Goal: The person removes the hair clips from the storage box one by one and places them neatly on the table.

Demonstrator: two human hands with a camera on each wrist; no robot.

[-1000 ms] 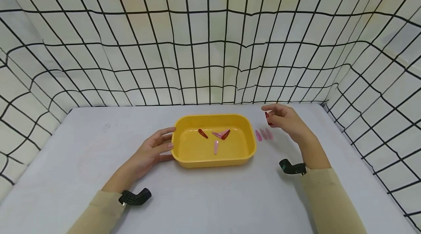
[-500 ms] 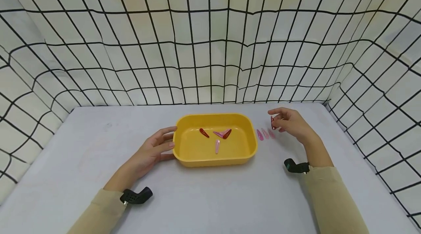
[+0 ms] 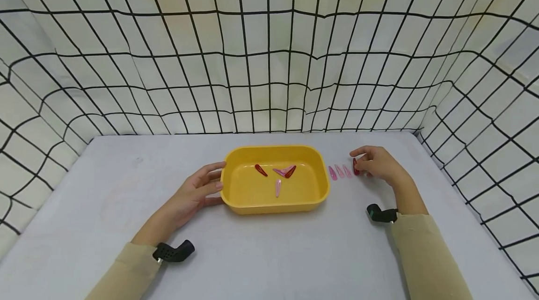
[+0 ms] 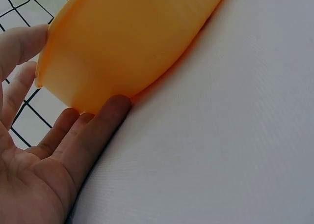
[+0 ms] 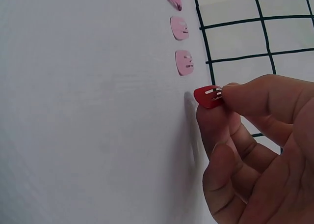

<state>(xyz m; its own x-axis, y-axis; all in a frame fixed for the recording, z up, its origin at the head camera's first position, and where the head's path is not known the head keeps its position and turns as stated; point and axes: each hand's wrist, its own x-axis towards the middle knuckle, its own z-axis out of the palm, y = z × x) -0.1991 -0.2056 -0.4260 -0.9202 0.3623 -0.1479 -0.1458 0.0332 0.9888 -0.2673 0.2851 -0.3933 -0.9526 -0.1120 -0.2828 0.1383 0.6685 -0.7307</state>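
Note:
The right hand [image 3: 379,165] pinches a red hair clip [image 5: 208,97] between thumb and finger, at the right end of a row of three pink clips [image 3: 339,171] lying on the white table. Fingers of the left hand [image 3: 194,194] rest, nearly straight, against the left side of a yellow tray [image 3: 269,207]; in the left wrist view they touch its outer wall [image 4: 122,42]. Inside the tray lie a red clip [image 3: 261,170] at the left, a pink clip [image 3: 278,188] nearer the front, and pink and red clips [image 3: 289,172] bunched together.
A black wire grid [image 3: 269,84] over pale sheeting stands along the table's back edge and both sides. The white table [image 3: 269,258] stretches in front of the tray and to its left. Each wrist carries a small black device.
Holding the red clip, the right hand has moved rightward and down toward the table, beside the pink clips. The left hand stays against the tray.

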